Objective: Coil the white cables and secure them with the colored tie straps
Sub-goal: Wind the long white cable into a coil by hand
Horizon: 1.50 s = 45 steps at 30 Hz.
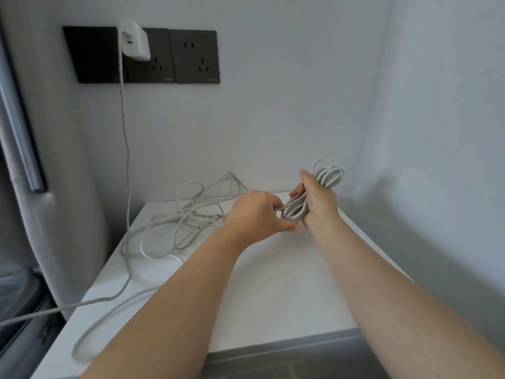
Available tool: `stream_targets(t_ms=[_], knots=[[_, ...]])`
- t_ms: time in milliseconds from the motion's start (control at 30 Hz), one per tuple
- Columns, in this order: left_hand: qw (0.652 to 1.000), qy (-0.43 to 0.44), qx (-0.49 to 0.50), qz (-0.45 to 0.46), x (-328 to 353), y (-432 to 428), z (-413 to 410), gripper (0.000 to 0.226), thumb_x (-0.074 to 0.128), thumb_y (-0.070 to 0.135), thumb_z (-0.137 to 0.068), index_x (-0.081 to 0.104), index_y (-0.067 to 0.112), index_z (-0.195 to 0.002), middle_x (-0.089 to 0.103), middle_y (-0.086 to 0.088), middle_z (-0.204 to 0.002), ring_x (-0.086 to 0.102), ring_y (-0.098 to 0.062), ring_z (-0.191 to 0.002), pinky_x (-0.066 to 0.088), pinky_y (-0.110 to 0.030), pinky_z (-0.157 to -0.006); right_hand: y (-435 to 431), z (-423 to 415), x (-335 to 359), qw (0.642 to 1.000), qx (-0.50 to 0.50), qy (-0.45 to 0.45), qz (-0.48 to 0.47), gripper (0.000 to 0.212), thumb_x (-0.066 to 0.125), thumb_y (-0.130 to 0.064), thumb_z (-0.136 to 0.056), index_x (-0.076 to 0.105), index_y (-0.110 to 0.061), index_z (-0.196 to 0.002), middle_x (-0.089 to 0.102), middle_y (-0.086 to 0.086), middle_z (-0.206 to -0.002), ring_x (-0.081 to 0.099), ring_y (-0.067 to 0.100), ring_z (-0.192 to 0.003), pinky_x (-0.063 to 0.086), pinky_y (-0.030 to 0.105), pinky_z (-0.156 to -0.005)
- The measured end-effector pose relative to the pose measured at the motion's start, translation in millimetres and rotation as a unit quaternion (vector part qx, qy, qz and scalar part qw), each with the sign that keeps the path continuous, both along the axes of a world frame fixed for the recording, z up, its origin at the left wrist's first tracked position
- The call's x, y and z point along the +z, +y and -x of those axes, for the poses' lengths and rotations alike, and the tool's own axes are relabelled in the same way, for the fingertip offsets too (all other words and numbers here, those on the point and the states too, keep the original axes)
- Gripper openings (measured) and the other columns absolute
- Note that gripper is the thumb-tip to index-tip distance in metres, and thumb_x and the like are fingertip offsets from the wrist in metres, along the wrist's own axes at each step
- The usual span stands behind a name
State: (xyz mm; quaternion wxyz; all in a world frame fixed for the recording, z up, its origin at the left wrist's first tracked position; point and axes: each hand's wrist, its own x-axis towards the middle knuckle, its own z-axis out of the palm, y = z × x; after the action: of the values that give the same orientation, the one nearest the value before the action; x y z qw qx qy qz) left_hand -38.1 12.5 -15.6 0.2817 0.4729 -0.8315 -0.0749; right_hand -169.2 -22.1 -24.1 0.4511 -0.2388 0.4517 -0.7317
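Note:
My right hand grips a coiled bundle of white cable, held upright above the far right part of the white table. Loops stick out above my fist. My left hand pinches a strand at the lower end of that bundle. A loose tangle of white cable lies on the table to the left. One strand runs up the wall to a white charger. A small yellow-green bit shows at the table's right edge behind my right wrist; what it is I cannot tell.
The charger sits in a row of dark wall sockets. A cable strand trails off the table's left edge. A grey padded surface stands to the left, and white walls close in behind and on the right.

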Motion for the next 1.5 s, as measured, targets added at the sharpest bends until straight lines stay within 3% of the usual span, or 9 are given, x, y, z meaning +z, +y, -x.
stream_targets(t_ms=[167, 367, 533, 767, 900, 1000, 1100, 1367, 1500], knots=[[0.994, -0.081, 0.033, 0.069, 2, 2, 3, 0.043, 0.069, 0.056, -0.072, 0.050, 0.017, -0.072, 0.051, 0.005, -0.071, 0.046, -0.019, -0.069, 0.034, -0.029, -0.062, 1, -1, 1, 1.000, 0.019, -0.017, 0.002, 0.037, 0.068, -0.023, -0.081, 0.049, -0.011, -0.052, 0.051, 0.002, -0.044, 0.049, 0.018, -0.050, 0.046, 0.033, -0.060], [0.994, -0.073, 0.020, 0.085, -2, -1, -1, 0.034, 0.060, 0.041, -0.085, 0.046, 0.016, -0.067, 0.039, 0.005, -0.059, 0.044, -0.021, -0.067, 0.030, -0.029, -0.059, 6, -2, 4, 0.989, 0.090, -0.119, 0.018, 0.027, 0.066, -0.022, -0.085, 0.049, -0.014, -0.065, 0.045, -0.002, -0.040, 0.048, 0.012, -0.040, 0.048, 0.029, -0.059], [0.994, -0.070, 0.009, 0.087, -1, -1, -1, 0.029, 0.060, 0.038, -0.087, 0.062, 0.011, -0.078, 0.047, 0.002, -0.066, 0.044, -0.020, -0.067, 0.029, -0.027, -0.059, 10, -2, 7, 0.987, 0.103, -0.117, 0.034, 0.035, 0.054, -0.009, -0.086, 0.035, -0.018, -0.058, 0.024, -0.005, -0.037, 0.028, 0.011, -0.034, 0.038, 0.027, -0.055], [0.994, -0.074, 0.009, 0.079, 2, -2, -1, 0.029, 0.068, 0.043, -0.078, 0.069, 0.017, -0.092, 0.065, 0.002, -0.086, 0.054, -0.017, -0.082, 0.031, -0.025, -0.064, 13, 0, 8, 0.985, 0.094, -0.140, 0.030, 0.034, 0.047, -0.005, -0.083, 0.027, -0.018, -0.058, 0.018, -0.005, -0.038, 0.017, 0.012, -0.034, 0.029, 0.022, -0.045], [0.991, -0.088, 0.056, 0.088, 7, -5, -10, 0.030, 0.069, 0.044, -0.077, 0.065, 0.019, -0.092, 0.059, 0.004, -0.090, 0.051, -0.014, -0.093, 0.030, -0.025, -0.066, 10, 5, 8, 0.984, 0.093, -0.143, 0.051, 0.033, 0.043, -0.004, -0.083, 0.026, -0.019, -0.058, 0.019, -0.005, -0.035, 0.016, 0.012, -0.031, 0.026, 0.025, -0.049], [0.987, -0.082, 0.125, 0.054, 9, -7, -17, 0.025, 0.068, 0.041, -0.078, 0.057, 0.020, -0.088, 0.058, 0.004, -0.086, 0.056, -0.019, -0.092, 0.035, -0.026, -0.068, 8, 9, 7, 0.982, 0.100, -0.148, 0.064, 0.036, 0.042, -0.004, -0.083, 0.024, -0.020, -0.057, 0.019, -0.005, -0.034, 0.016, 0.012, -0.030, 0.022, 0.023, -0.046], [0.978, -0.083, 0.188, 0.037, 12, -9, -19, 0.026, 0.066, 0.038, -0.080, 0.055, 0.017, -0.090, 0.062, -0.003, -0.096, 0.058, -0.026, -0.094, 0.042, -0.030, -0.071, 7, 8, 8, 0.976, 0.138, -0.146, 0.086, 0.038, 0.042, -0.007, -0.086, 0.022, -0.021, -0.057, 0.020, -0.006, -0.034, 0.019, 0.011, -0.030, 0.026, 0.020, -0.043], [0.964, 0.003, 0.264, -0.022, 15, -14, -29, 0.027, 0.066, 0.038, -0.080, 0.062, 0.014, -0.092, 0.066, -0.004, -0.096, 0.061, -0.026, -0.091, 0.045, -0.029, -0.072, 11, 4, 12, 0.966, 0.199, -0.125, 0.110, 0.051, 0.045, -0.009, -0.089, 0.030, -0.022, -0.042, 0.021, -0.006, -0.033, 0.023, 0.009, -0.029, 0.042, 0.019, -0.045], [0.958, 0.167, 0.230, -0.045, 18, -19, -35, 0.026, 0.066, 0.025, -0.079, 0.067, 0.020, -0.105, 0.067, -0.001, -0.104, 0.062, -0.023, -0.096, 0.045, -0.026, -0.082, 17, 4, 15, 0.962, 0.219, -0.119, 0.109, 0.054, 0.044, -0.009, -0.091, 0.031, -0.022, -0.040, 0.021, -0.007, -0.033, 0.023, 0.008, -0.028, 0.041, 0.017, -0.043]])
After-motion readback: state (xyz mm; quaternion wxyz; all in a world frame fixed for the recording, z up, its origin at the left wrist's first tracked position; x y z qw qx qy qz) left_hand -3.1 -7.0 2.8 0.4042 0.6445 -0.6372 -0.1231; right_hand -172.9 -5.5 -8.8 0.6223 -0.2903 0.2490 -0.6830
